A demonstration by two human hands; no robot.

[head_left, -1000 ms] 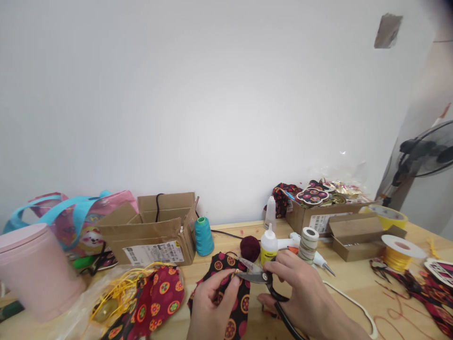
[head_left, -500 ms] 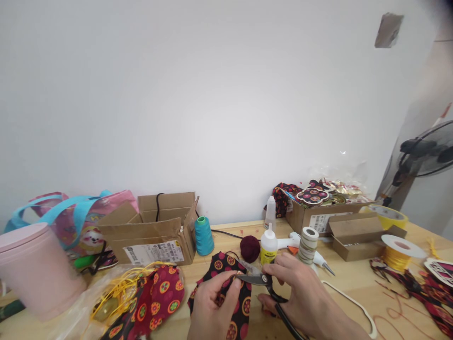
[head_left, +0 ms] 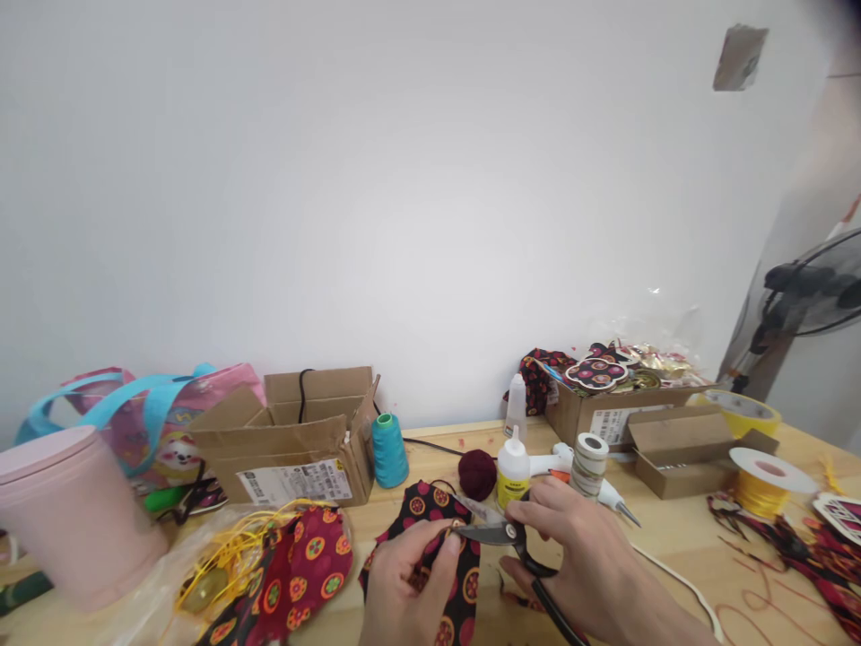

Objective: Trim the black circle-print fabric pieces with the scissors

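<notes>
My left hand (head_left: pixel 407 583) pinches a black fabric piece (head_left: pixel 430 556) printed with red and orange circles, low in the middle of the head view. My right hand (head_left: pixel 585 565) is wrapped round the black handles of scissors (head_left: pixel 501 538). The scissor blades point left and their tips meet the cloth's edge right at my left thumb. The cloth lies partly on the wooden table (head_left: pixel 673 538) and runs off the bottom of the frame.
Near the hands stand a glue bottle (head_left: pixel 512 471), a tape roll stack (head_left: pixel 587 465), a dark red yarn ball (head_left: pixel 476 474) and a teal thread cone (head_left: pixel 389 450). Cardboard boxes (head_left: pixel 296 444) sit behind; a pink tub (head_left: pixel 73 516) at left, yellow ribbon spool (head_left: pixel 767 480) and fan (head_left: pixel 807 296) at right.
The view has shifted slightly. Both hands stay in place; the scissor blades have closed a little on the cloth edge.
</notes>
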